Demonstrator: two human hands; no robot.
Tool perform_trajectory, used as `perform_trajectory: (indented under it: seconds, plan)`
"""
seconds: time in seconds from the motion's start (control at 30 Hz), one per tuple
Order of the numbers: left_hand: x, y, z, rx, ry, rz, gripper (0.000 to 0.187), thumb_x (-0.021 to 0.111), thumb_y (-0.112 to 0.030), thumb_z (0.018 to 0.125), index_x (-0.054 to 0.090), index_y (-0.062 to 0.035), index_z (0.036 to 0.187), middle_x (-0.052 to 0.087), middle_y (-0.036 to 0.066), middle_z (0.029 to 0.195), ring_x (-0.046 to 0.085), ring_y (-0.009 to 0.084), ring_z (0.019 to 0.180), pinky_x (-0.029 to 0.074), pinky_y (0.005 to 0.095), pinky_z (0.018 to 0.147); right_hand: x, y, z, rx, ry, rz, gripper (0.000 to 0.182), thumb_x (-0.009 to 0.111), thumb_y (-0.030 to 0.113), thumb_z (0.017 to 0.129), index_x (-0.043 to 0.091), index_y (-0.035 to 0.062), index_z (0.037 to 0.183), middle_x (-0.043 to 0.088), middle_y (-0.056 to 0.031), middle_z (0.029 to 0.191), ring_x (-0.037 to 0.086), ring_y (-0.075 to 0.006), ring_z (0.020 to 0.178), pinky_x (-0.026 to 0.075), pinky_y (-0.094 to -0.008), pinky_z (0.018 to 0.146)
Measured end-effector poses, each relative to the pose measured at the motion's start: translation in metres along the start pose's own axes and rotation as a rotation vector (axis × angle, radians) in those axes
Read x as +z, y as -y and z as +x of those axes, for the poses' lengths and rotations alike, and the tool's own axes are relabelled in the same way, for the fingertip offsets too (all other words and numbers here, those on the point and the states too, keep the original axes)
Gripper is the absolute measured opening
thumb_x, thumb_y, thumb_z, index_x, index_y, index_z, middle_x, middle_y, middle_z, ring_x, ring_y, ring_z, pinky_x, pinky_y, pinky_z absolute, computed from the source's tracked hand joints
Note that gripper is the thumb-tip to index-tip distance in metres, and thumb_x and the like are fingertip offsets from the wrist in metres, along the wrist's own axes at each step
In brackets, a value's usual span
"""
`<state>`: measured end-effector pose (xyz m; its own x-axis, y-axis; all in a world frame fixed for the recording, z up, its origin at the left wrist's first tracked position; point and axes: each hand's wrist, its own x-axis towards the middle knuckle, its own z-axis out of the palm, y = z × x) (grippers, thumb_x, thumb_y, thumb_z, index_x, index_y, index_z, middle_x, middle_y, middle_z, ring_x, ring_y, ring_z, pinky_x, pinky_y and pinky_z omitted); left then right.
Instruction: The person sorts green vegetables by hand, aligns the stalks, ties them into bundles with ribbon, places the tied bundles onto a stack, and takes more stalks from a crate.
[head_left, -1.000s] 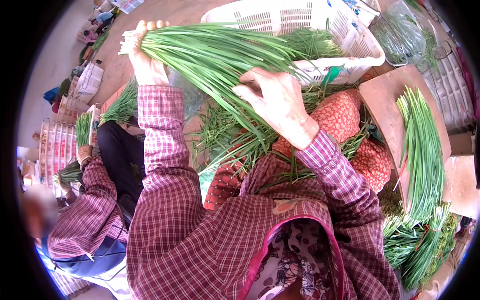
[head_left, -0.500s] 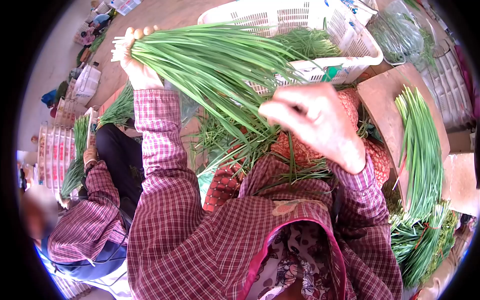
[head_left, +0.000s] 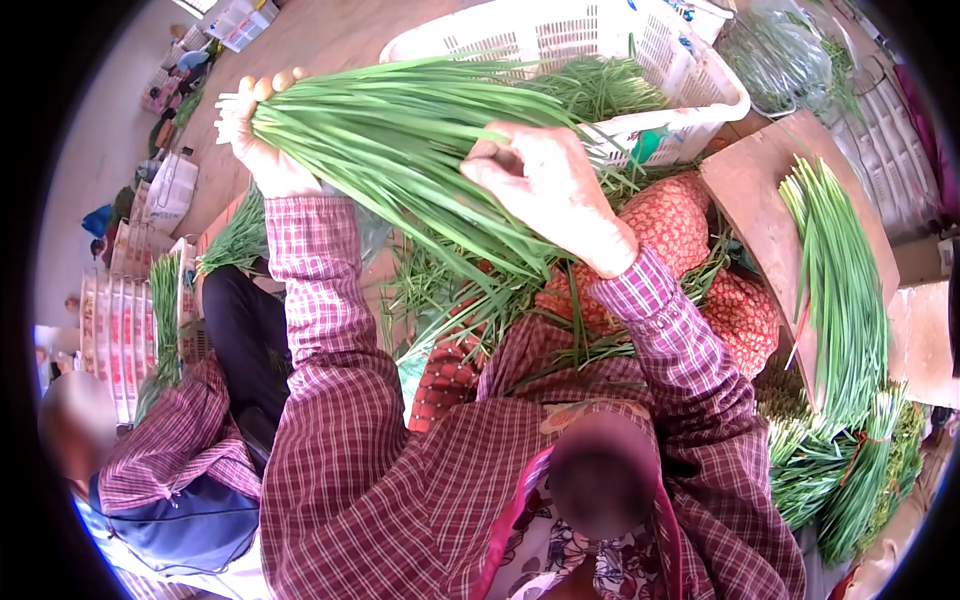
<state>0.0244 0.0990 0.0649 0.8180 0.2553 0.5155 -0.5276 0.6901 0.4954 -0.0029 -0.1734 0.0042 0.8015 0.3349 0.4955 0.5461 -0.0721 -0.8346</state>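
Left hand closed round the pale ends of our leaf bunch, presumably to anchor it while the blades fan free. Right hand has thumb near curled fingers over them; any pinched blade: cannot tell. Bunch beside white crate.

Bright, diffuse daylight with pale, washed-out highlights, curved fisheye distortion and black, blue-fringed corners.

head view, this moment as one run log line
left hand: grips pale ends of long green leafy bunch | right hand: at its leaves
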Motion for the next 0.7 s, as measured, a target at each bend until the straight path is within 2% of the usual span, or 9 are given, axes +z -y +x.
perform_trajectory:
  seconds: [0.13,0.17,0.2,0.3,0.4,0.47,0.5,0.6,0.7]
  plan:
    - [0.006,-0.004,-0.006,0.033,-0.108,0.109,0.010,0.065,-0.017,0.082,0.057,-0.0140,0.086,0.061,0.000,0.085,0.058,0.0185,0.092,0.049,0.0394,0.089,-0.019,0.002,-0.019,-0.040,0.134,-0.316,0.012,0.064,0.017,0.077,0.065,0.0063,0.073,0.063,-0.0127,0.063,0.062,-0.0312,0.058,0.049,-0.0407,0.054]
    - [-0.015,-0.011,0.004,0.092,0.028,0.035,0.010,0.066,-0.016,0.081,0.057,-0.0141,0.086,0.062,0.001,0.085,0.059,0.0183,0.090,0.049,0.0385,0.091,-0.027,-0.002,-0.030,-0.048,0.165,-0.350,0.016,0.065,0.021,0.079,0.065,0.0071,0.072,0.062,-0.0123,0.062,0.062,-0.0310,0.058,0.049,-0.0406,0.054]
    - [-0.011,-0.015,0.006,0.089,-0.034,-0.062,0.009,0.066,-0.016,0.080,0.060,-0.0129,0.085,0.064,0.001,0.081,0.060,0.0192,0.083,0.048,0.0389,0.094,-0.036,-0.006,-0.040,-0.055,0.201,-0.381,0.020,0.066,0.025,0.081,0.066,0.0079,0.072,0.062,-0.0118,0.062,0.063,-0.0308,0.058,0.049,-0.0405,0.053]
    - [0.005,-0.013,0.001,0.100,0.109,0.007,0.014,0.066,-0.013,0.080,0.056,-0.0115,0.089,0.059,0.002,0.080,0.056,0.0198,0.083,0.044,0.0398,0.095,-0.070,-0.016,-0.062,0.051,0.246,-0.602,0.036,0.065,0.042,0.086,0.067,0.0116,0.067,0.062,-0.0098,0.060,0.062,-0.0296,0.056,0.049,-0.0394,0.053]
    - [0.034,0.003,-0.010,0.074,0.260,0.219,0.020,0.065,-0.011,0.078,0.053,-0.0089,0.093,0.055,0.004,0.081,0.055,0.0228,0.085,0.040,0.0415,0.100,-0.110,-0.031,-0.074,0.069,0.074,-0.506,0.020,0.068,0.030,0.084,0.068,0.0108,0.089,0.066,-0.0110,0.076,0.064,-0.0318,0.068,0.051,-0.0400,0.059]
    - [0.060,0.020,-0.024,0.068,0.394,0.491,0.021,0.065,-0.012,0.078,0.055,-0.0066,0.096,0.057,0.006,0.082,0.057,0.0235,0.086,0.042,0.0428,0.098,-0.131,-0.026,-0.086,0.227,0.079,-0.839,0.030,0.069,0.026,0.083,0.063,0.0126,0.110,0.065,-0.0115,0.090,0.065,-0.0300,0.082,0.053,-0.0394,0.068]
    - [0.073,0.027,-0.034,0.041,0.499,0.564,0.025,0.065,-0.012,0.079,0.058,-0.0042,0.101,0.060,0.009,0.085,0.060,0.0243,0.085,0.045,0.0434,0.096,-0.137,-0.034,-0.095,0.225,0.130,-0.896,0.046,0.069,0.032,0.083,0.055,0.0157,0.124,0.060,-0.0125,0.103,0.062,-0.0300,0.093,0.053,-0.0407,0.076]
    - [0.100,0.062,-0.045,0.039,0.798,0.742,0.020,0.064,-0.015,0.084,0.060,-0.0052,0.101,0.062,0.007,0.082,0.061,0.0236,0.076,0.050,0.0460,0.086,-0.121,-0.062,-0.125,0.287,0.099,-1.074,0.057,0.069,0.039,0.081,0.050,0.0168,0.130,0.057,-0.0123,0.112,0.059,-0.0297,0.098,0.053,-0.0413,0.078]
    - [0.134,0.100,-0.080,0.018,0.777,0.976,0.023,0.065,-0.015,0.084,0.061,-0.0070,0.106,0.064,0.010,0.088,0.063,0.0232,0.080,0.051,0.0425,0.086,-0.064,-0.080,-0.160,0.257,0.181,-0.996,0.064,0.072,0.046,0.075,0.050,0.0191,0.129,0.055,-0.0103,0.115,0.054,-0.0276,0.106,0.052,-0.0413,0.083]
